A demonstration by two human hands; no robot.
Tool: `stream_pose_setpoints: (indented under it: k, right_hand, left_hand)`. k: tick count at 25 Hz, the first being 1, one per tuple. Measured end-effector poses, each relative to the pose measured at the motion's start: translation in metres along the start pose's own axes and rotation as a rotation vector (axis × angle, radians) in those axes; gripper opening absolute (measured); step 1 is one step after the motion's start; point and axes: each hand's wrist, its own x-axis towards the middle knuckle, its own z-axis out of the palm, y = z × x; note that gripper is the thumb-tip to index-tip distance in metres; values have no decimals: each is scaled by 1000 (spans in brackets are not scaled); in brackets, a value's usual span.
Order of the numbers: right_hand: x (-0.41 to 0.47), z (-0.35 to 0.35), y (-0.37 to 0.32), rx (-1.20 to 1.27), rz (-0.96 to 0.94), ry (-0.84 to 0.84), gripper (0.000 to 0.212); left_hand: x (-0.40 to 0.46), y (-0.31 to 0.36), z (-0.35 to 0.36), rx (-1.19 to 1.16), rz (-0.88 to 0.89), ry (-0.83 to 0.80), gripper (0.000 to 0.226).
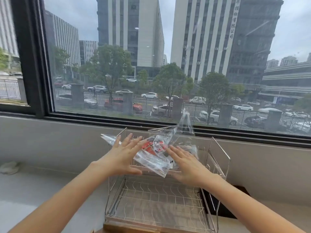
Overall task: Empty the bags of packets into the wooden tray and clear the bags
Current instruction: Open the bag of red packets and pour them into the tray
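Note:
Clear plastic bags (152,163) lie heaped on the upper shelf of a two-tier wire rack (218,153). Red and dark packets (149,146) show through the plastic. Another clear bag (184,122) sticks up at the back against the window. My left hand (123,155) reaches over the left side of the heap with its fingers spread straight, and my right hand (186,163) does the same on the right. Both sit at the bags, holding nothing; contact is unclear. A strip of the wooden tray (117,228) shows under the rack at the bottom edge.
The rack's lower wire shelf (159,200) holds nothing. A grey counter (33,190) runs along the window, with a crumpled pale cloth (9,167) at far left. A dark opening (235,204) lies right of the rack.

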Motion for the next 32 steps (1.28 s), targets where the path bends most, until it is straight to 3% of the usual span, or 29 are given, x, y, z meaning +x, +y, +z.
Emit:
stream_pose_setpoints:
  k: [7,11,16,22,32]
  right_hand:
    - [16,26,-12,60,-34,21,67]
    - [25,28,-14,182,35,132,47]
    - [45,0,-12,301,120,263,26]
    - [95,-74,-4,419,144,475,29]
    - [79,-162,0,452,118,663,33]
  left_hand:
    - [10,-7,24,73,-6,-4,79]
    - [16,-11,29,13,-26,158,46]
    - [28,-15,-4,0,-100,337,31]
    - [66,-34,-83,-92,-121,431,25]
    - [64,-21,-164,-127,-22,844,21]
